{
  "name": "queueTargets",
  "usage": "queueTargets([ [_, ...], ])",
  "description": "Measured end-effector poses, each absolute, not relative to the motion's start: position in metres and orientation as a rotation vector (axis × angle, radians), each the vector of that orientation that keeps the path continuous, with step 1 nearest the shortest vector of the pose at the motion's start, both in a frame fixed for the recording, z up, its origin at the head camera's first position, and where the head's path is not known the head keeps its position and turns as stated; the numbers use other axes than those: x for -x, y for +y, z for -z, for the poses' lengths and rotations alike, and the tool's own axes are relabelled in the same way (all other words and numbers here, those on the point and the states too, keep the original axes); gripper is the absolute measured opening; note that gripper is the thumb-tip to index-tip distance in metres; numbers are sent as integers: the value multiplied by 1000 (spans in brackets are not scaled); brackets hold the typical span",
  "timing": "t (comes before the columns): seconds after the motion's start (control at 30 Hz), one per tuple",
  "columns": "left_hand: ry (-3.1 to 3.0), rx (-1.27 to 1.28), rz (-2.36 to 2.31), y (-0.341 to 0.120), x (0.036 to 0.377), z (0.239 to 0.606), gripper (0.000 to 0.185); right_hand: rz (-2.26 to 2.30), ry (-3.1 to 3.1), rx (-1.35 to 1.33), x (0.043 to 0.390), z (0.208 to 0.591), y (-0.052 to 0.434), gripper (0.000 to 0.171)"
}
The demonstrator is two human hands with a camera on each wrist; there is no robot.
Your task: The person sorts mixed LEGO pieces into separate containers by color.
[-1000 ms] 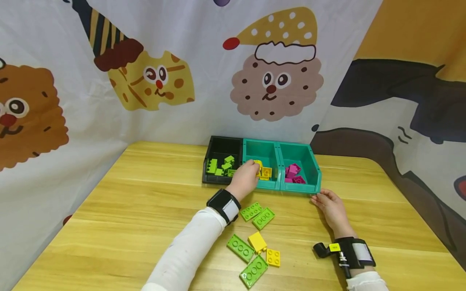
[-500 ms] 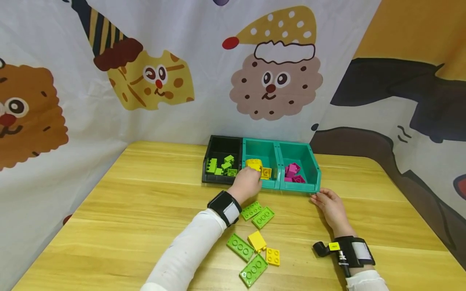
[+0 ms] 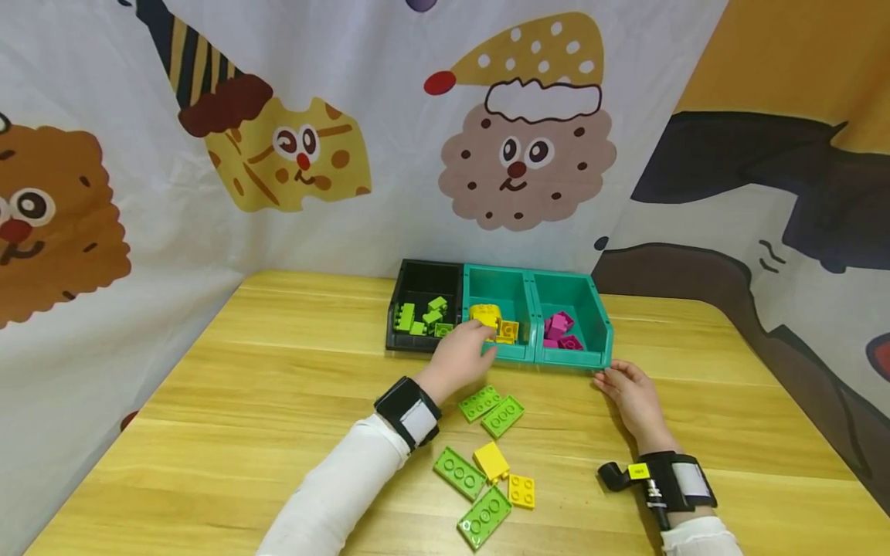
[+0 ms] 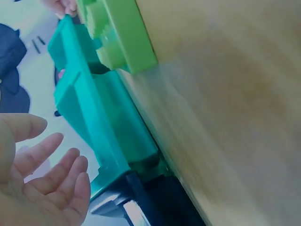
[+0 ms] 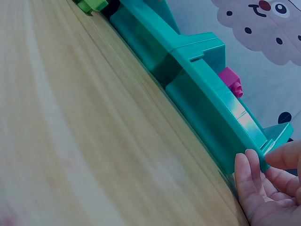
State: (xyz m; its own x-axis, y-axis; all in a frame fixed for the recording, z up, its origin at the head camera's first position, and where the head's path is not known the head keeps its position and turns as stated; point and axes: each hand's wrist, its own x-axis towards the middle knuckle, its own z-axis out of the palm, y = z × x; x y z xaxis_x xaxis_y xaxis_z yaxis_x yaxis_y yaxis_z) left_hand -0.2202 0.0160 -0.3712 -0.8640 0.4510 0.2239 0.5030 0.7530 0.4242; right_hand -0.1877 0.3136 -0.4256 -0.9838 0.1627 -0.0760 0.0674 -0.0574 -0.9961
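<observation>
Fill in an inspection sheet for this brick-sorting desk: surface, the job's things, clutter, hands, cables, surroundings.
Surface: wooden table, bare wood showing around the work.
Job's things: black bin holds green bricks; middle teal bin holds yellow bricks; right teal bin holds magenta bricks. Loose bricks in front: green plates, a yellow brick, more green and yellow beside it.
Clutter: nothing seen.
Hands: left hand open and empty at the middle bin's front edge; right hand touches the right bin's front corner with relaxed fingers.
Cables: nothing seen; only wrist straps.
Surroundings: cartoon-printed fabric backdrop behind and beside the table.
</observation>
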Motion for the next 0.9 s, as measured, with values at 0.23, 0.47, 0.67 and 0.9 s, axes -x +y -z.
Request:
queueTargets([
  [0.23,-2776,794,837,-2,204,371,22,-2210,-2117,265,187,425,313,21],
  [0.47,-2744,839,918,-16,186,367,23,-2198,-2124,261,187,425,311,21],
  [0.67,-2802,905,874,-19,167,363,26,-2186,-2149,276,188,426,312,23],
  [0.9,-2811,1001,753,-20,151,359,29,-2183,-2150,284,188,427,312,25],
])
